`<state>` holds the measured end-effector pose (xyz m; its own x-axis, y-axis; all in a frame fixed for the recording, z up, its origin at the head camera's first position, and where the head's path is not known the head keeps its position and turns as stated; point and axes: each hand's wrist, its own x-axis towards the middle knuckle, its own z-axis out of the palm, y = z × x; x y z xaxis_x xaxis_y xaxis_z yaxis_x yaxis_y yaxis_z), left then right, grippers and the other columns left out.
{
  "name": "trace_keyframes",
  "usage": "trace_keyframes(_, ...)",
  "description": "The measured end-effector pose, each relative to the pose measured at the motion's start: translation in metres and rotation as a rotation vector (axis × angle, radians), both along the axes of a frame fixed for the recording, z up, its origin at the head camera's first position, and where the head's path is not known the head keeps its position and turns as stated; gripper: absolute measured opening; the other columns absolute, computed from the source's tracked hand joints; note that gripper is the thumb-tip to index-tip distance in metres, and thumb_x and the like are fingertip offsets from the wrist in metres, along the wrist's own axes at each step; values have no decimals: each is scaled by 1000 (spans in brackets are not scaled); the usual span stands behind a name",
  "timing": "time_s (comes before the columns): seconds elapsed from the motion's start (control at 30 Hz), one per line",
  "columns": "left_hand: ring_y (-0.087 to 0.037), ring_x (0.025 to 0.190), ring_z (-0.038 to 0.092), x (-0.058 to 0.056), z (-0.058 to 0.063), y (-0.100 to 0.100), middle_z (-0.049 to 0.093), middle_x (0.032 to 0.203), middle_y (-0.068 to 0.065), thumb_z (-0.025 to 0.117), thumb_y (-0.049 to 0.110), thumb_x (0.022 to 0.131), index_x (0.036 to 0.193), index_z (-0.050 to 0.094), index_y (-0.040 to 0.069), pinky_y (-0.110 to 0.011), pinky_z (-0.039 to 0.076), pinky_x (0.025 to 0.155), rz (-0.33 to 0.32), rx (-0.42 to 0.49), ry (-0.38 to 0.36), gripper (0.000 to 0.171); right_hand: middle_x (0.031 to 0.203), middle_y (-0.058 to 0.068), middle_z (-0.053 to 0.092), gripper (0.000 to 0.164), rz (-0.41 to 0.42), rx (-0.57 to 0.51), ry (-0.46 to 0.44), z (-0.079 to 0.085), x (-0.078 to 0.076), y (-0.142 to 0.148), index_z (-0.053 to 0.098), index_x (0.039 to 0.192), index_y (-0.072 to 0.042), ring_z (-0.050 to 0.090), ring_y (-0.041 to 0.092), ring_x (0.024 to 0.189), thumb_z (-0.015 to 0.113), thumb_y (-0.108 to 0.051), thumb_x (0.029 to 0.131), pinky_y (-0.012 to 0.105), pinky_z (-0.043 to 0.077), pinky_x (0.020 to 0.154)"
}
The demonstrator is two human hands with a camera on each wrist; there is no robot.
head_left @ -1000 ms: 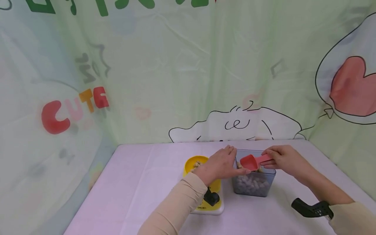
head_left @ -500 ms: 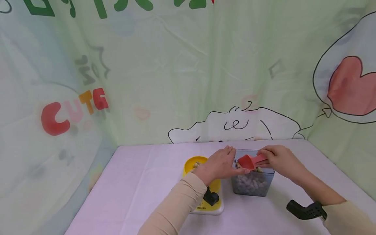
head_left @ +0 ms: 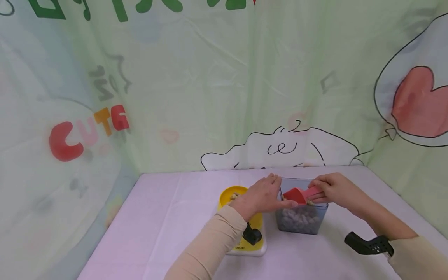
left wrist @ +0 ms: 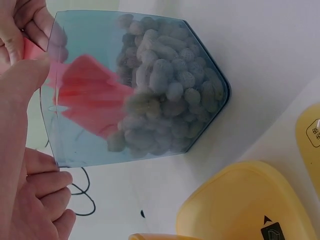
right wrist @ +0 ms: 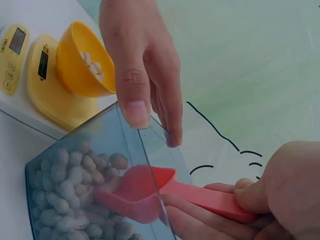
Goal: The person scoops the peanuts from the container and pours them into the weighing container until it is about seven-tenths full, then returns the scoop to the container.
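Observation:
My right hand (head_left: 337, 188) pinches the handle of a pink-red scoop (right wrist: 142, 195), thumb on top and fingers beneath. The scoop dips tilted into a clear bluish plastic box (left wrist: 95, 32), its front end among unshelled peanuts (right wrist: 62, 190). Astride the box's left side is my left hand (head_left: 260, 198), gripping the rim with the thumb on the near side and the fingers round the far side. Left of the box, a yellow bowl (right wrist: 80, 47) with some peanuts sits on a yellow-and-white kitchen scale (head_left: 257, 251), partly hidden by my left forearm in the head view.
A pale pinkish cloth covers the table (head_left: 168, 217). Behind it hangs a printed curtain (head_left: 175, 97), close past the box. Black camera mounts (head_left: 369, 245) on both wrists stick out over the table.
The scoop has shifted slightly left, and its bowl has tipped lower into the box. My left hand, the box and the scale stay in place.

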<state>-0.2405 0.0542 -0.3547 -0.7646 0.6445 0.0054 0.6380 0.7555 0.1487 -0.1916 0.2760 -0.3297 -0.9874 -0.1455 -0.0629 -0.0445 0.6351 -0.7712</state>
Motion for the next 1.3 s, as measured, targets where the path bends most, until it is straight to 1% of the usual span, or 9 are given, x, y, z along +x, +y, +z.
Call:
trace_keyframes(0.13,-13,143,40,2,0,3,37,159,4,52,73,87,153,34,17,-26,39,115,-2,-7,8,89,91,16,70,33,-6,-36,-64,2,-1,2,56,116,19,73,22,79,38,-7,106,33,63,73)
trace_keyframes(0.2,-13,146,36,3,1,4,35,160,4,50,73,88,154,34,17,-26,35,118,-6,-13,13,89,89,14,70,34,1,-57,-84,1,-1,4,56,116,20,74,23,79,37,-7,106,32,63,73)
trace_keyframes(0.33,-12,149,32,3,3,5,33,161,4,49,74,88,155,32,16,-26,32,120,-12,-21,23,90,92,14,71,37,15,-84,-72,0,-1,11,53,120,20,74,23,82,36,-10,107,31,62,75)
trace_keyframes(0.43,-12,150,30,3,4,5,32,162,4,49,73,88,156,30,17,-26,30,120,-9,-29,18,90,97,15,72,41,10,-141,-79,-2,-1,17,48,126,21,75,23,86,35,-14,108,30,62,77)
trace_keyframes(0.63,-12,148,32,2,4,5,33,161,4,51,72,88,155,32,17,-26,32,119,-6,-42,27,89,103,15,73,50,-12,-266,-133,-6,0,25,39,134,23,76,23,93,34,-20,109,30,60,81)
trace_keyframes(0.8,-11,149,31,2,4,5,33,161,5,49,72,90,156,32,16,-25,30,120,-8,-69,49,88,101,10,75,48,-26,-378,-172,-5,1,32,38,134,22,76,23,94,34,-19,109,31,60,83)
trace_keyframes(0.9,-11,149,31,1,4,4,32,162,5,49,72,90,156,31,17,-26,30,120,1,-70,40,88,101,8,75,47,-4,-442,-201,-6,0,35,40,133,22,76,22,93,34,-17,109,32,60,83)
trace_keyframes(1.03,-11,150,30,1,3,4,31,162,5,48,72,89,157,30,18,-27,30,120,15,-56,18,88,102,8,75,48,16,-456,-211,-8,-1,37,39,134,23,76,22,93,34,-17,109,33,60,84)
trace_keyframes(1.3,-11,149,31,0,3,3,32,162,5,49,73,88,156,31,18,-25,30,120,10,-80,45,89,103,4,73,49,-61,-515,-240,-11,-1,41,30,140,22,75,25,98,30,-16,109,36,58,88)
